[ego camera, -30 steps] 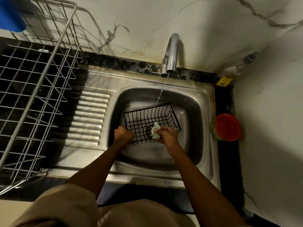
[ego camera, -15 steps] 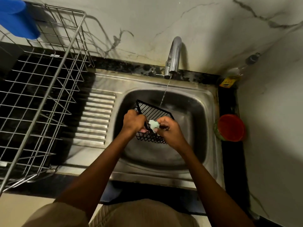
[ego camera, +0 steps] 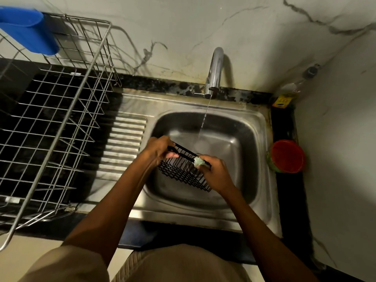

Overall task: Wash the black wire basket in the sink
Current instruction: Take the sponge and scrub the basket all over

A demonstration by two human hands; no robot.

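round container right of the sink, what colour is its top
Red, with a green body below; the round container shows only in the head view.

Black-coated wire basket (ego camera: 184, 173), dull brushed-steel sink (ego camera: 262, 159), glossy chrome tap (ego camera: 214, 72), veined polished marble wall (ego camera: 183, 27).

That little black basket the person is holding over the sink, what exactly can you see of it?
The black wire basket is a small rectangular tray of thin dark wires in a grid, with a thicker rim. It is held tilted above the sink basin, off the bottom. The left hand grips one end of the rim; the right hand presses a pale scrub pad against the other end. The tap's thin water stream falls just behind it, not visibly on it. It looks empty.
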